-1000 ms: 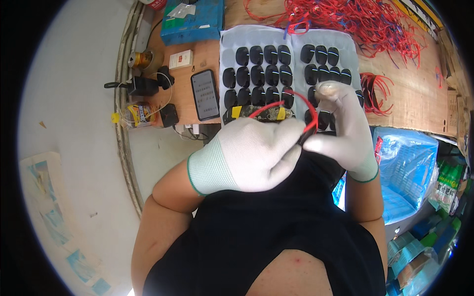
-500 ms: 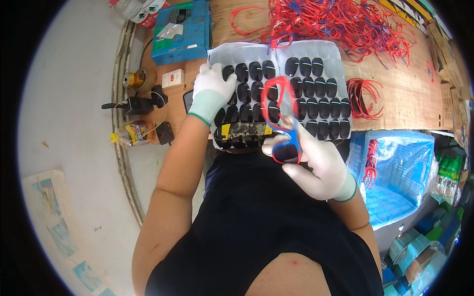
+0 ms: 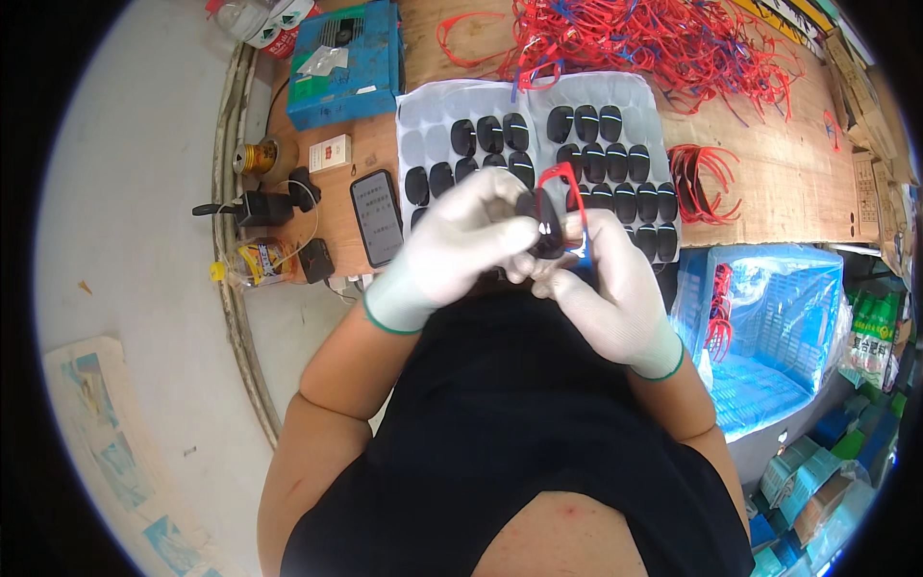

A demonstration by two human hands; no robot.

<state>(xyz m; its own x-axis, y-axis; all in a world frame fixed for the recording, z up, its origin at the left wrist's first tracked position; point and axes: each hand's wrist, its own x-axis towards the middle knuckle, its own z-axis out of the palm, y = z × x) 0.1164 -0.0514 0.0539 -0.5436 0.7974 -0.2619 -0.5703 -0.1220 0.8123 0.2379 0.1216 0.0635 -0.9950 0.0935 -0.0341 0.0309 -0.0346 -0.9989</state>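
Both my hands wear white gloves and meet over the front of a lens tray. My left hand (image 3: 457, 240) pinches a dark sunglass lens (image 3: 546, 229) between thumb and fingers. The red and blue glasses frame (image 3: 579, 207) is in my right hand (image 3: 615, 303), held upright close against that lens. Whether the lens touches the frame's rim I cannot tell, as fingers cover the lower part. Behind them, the pale tray (image 3: 411, 115) carries rows of dark lenses (image 3: 490, 133), with some bare pockets at its upper left. My hands hide its front middle.
A tangled heap of red and blue frames (image 3: 635, 48) covers the back of the table. Several red frames (image 3: 707, 183) stand right of the tray, above a blue plastic-lined crate (image 3: 769, 356). Leftward are a phone (image 3: 377, 219), a small box (image 3: 331, 153) and a blue case (image 3: 346, 67).
My left hand has lifted a lens from the tray's upper left and brought it right to the frame. The right hand has turned the frame upright, and the phone is now uncovered.
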